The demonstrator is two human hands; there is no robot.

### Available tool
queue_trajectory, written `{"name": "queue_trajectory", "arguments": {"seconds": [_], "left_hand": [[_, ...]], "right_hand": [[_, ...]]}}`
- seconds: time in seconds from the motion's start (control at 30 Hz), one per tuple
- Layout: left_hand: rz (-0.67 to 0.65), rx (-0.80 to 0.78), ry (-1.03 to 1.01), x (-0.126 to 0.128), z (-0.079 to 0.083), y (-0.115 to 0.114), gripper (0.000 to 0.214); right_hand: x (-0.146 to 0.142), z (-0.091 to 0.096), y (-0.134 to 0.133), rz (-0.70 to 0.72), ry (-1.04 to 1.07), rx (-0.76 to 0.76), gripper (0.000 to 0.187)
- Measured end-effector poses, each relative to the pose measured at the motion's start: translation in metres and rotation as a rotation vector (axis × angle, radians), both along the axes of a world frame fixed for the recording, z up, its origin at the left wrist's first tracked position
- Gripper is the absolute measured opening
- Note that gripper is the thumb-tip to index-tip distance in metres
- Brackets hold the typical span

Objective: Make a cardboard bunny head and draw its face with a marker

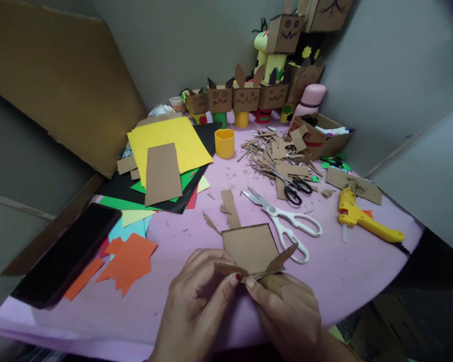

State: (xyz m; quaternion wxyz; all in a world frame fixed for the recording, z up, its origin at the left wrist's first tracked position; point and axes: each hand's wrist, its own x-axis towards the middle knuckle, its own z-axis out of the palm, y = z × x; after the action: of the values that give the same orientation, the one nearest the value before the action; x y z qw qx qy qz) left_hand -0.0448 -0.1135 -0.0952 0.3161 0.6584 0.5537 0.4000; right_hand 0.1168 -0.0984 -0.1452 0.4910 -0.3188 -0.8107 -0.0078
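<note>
A square cardboard panel [251, 246] with rough cut edges shows just beyond my fingers. At its near edge, both hands pinch a narrow cardboard piece [262, 275], and a pointed cardboard flap [282, 257] sticks up on the right. Whether these parts are joined I cannot tell. My left hand [202, 296] has its thumb and fingers closed on the left end. Closed over the right end is my right hand [287, 306], its thumb pressed on the edge. White-handled scissors [283, 213] lie partly spread just past the panel, beside a cardboard strip [231, 208].
A yellow glue gun [366, 218] lies at right, near black-handled scissors [296, 188] and cardboard scraps [264, 153]. A phone [68, 254], orange paper [130, 259] and yellow sheets [169, 141] are at left. Several cardboard animal heads [220, 99] and a yellow ring [224, 143] stand behind.
</note>
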Motion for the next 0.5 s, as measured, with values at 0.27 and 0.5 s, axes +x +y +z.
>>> {"name": "queue_trajectory", "arguments": {"seconds": [0.27,0.5], "left_hand": [[-0.002,0.069,0.068,0.0002,0.0004,-0.0016,0.018],[-0.071,0.156,0.222,-0.0025,0.0062,0.0006,0.023]], "right_hand": [[0.0015,0.0026,0.0006,0.005,-0.018,-0.006,0.018],[-0.0012,0.0014,-0.0001,0.017,0.035,0.002,0.017]]}}
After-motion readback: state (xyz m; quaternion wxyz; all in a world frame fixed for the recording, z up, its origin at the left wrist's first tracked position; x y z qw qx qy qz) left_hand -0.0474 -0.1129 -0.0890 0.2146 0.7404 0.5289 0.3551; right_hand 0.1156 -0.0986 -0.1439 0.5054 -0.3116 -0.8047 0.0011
